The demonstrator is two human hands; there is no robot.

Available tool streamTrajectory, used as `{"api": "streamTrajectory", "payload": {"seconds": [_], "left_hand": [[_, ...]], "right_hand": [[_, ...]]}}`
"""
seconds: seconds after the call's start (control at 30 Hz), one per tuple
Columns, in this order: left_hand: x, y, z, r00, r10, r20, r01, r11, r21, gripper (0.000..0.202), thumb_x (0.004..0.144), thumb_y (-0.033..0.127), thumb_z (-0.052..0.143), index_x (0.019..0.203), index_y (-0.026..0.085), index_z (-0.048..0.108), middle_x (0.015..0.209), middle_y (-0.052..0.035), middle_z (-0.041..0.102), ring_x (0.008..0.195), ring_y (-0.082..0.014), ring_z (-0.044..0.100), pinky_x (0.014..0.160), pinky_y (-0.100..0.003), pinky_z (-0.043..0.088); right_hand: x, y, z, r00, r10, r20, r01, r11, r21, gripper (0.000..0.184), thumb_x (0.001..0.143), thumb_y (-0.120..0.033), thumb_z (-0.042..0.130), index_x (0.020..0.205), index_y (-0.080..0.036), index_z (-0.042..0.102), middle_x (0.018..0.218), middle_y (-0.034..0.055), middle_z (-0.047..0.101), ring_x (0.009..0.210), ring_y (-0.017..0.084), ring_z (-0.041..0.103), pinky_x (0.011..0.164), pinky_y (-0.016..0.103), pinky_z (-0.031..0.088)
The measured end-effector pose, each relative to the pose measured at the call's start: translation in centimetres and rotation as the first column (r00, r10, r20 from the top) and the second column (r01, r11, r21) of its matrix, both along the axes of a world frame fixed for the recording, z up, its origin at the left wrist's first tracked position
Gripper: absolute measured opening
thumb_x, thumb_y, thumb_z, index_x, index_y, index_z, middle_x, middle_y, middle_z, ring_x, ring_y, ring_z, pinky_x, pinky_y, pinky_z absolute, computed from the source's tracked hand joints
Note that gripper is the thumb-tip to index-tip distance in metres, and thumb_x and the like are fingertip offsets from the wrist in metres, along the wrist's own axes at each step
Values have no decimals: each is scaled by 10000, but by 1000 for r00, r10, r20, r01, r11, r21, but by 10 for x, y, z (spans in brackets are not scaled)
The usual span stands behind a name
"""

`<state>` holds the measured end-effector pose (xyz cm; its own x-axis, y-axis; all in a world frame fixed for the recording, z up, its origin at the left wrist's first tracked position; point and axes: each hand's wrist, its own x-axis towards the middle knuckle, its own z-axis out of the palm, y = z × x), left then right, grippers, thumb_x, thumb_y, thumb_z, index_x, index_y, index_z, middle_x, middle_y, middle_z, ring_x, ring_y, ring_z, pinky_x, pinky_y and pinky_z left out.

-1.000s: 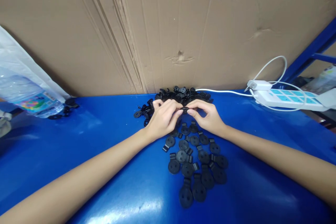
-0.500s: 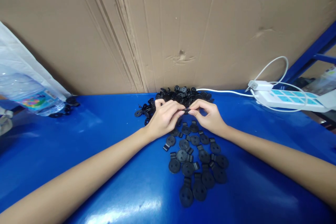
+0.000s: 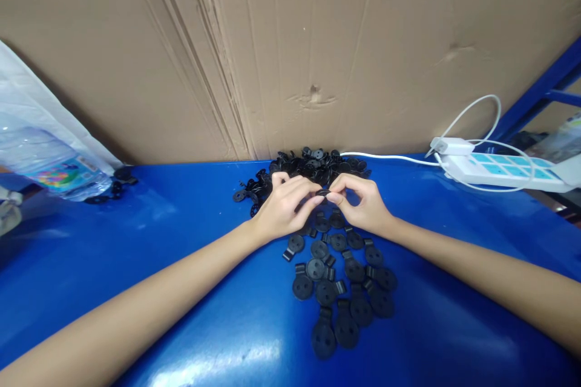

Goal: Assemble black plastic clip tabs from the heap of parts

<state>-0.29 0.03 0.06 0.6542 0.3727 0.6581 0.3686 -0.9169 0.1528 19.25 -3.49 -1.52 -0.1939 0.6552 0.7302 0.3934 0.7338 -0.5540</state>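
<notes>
Left hand (image 3: 288,202) and right hand (image 3: 363,202) pinch one small black piece (image 3: 324,193) between fingertips, mid-scene. Heap of black parts (image 3: 313,163) just beyond, far side; round black tabs (image 3: 325,291) spread nearer on blue table (image 3: 218,296). Power strip (image 3: 499,170) far right.

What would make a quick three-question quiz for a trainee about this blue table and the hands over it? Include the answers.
1. The left hand and right hand both pinch:
a) a bottle
b) a small black part
c) a white cable

2. True or false: the power strip is to the right of both hands.

3. Fill the gap: behind the heap of black parts stands brown ____.

Key: 1 b; 2 true; 3 cardboard.
</notes>
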Motion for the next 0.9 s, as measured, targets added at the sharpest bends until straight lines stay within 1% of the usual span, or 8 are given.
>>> {"api": "streamTrajectory", "payload": {"seconds": [0.13, 0.3, 0.47, 0.67, 0.77, 0.9], "left_hand": [[-1, 2, 1, 998, -52, 36, 53, 998, -22, 130, 949, 228, 497, 927, 164, 608, 802, -10, 705, 729, -127, 632, 751, -340, 303], [-1, 0, 2, 995, -9, 96, 12, 1000, -26, 148, 931, 216, 526, 822, 168, 613, 708, 25, 680, 644, -106, 605, 768, -346, 295], [0, -2, 3, 997, 0, 77, 1, 1000, -23, 179, 926, 227, 523, 780, 165, 606, 681, 28, 668, 621, -106, 591, 762, -351, 289], [1, -1, 2, 998, 2, 58, -2, 1000, -12, 203, 930, 238, 509, 759, 164, 588, 697, 18, 681, 618, -108, 590, 759, -357, 289], [1, -1, 1, 999, -32, 33, 31, 999, 26, 190, 928, 231, 517, 761, 164, 578, 687, 21, 678, 610, -108, 584, 748, -355, 287], [1, -1, 0, 999, -54, 2, 53, 996, 66, 177, 926, 221, 523, 765, 164, 569, 678, 25, 672, 607, -108, 578, 752, -354, 288]], "right_hand": [[0, -2, 2, 999, 37, 7, -37, 999, -2, 202, 899, -239, 575, 706, -186, 544, 659, 17, 589, 623, 137, 551, 603, 281, 446], [-1, -2, 2, 999, 50, 17, -50, 999, 16, 106, 878, -198, 581, 773, -183, 572, 692, 18, 592, 622, 128, 538, 590, 270, 451], [-2, -3, 1, 998, 45, 36, -46, 999, 12, 47, 828, -159, 598, 805, -189, 569, 696, 6, 581, 603, 118, 538, 578, 259, 465], [-4, -3, 0, 998, 18, 67, -19, 1000, 16, 70, 794, -140, 599, 823, -196, 570, 702, 1, 592, 587, 110, 543, 566, 246, 478], [-5, -3, -3, 997, -13, 82, 13, 1000, 2, 90, 770, -127, 597, 812, -197, 560, 695, -4, 588, 563, 104, 543, 545, 235, 475], [-6, -4, -6, 995, -47, 85, 50, 998, -28, 132, 734, -126, 610, 806, -207, 535, 644, -36, 556, 518, 88, 533, 515, 209, 468]]}}
